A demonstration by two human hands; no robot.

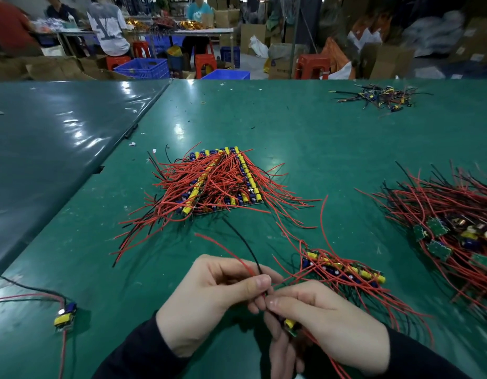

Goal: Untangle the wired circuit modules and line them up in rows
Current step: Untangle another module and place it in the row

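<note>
My left hand pinches a red and a black wire that rise from one small circuit module. That module, with a yellow part, sits in my right hand, near the table's front edge. Just right of my hands lies a short row of modules with red wires trailing. In the middle of the table a larger block of modules lies in rows under many red wires. A tangled heap of modules spreads at the right edge.
A single module with wires lies at the front left. A small pile of wire scraps sits at the far right. The green mat meets a darker sheet on the left. People sit at a table beyond.
</note>
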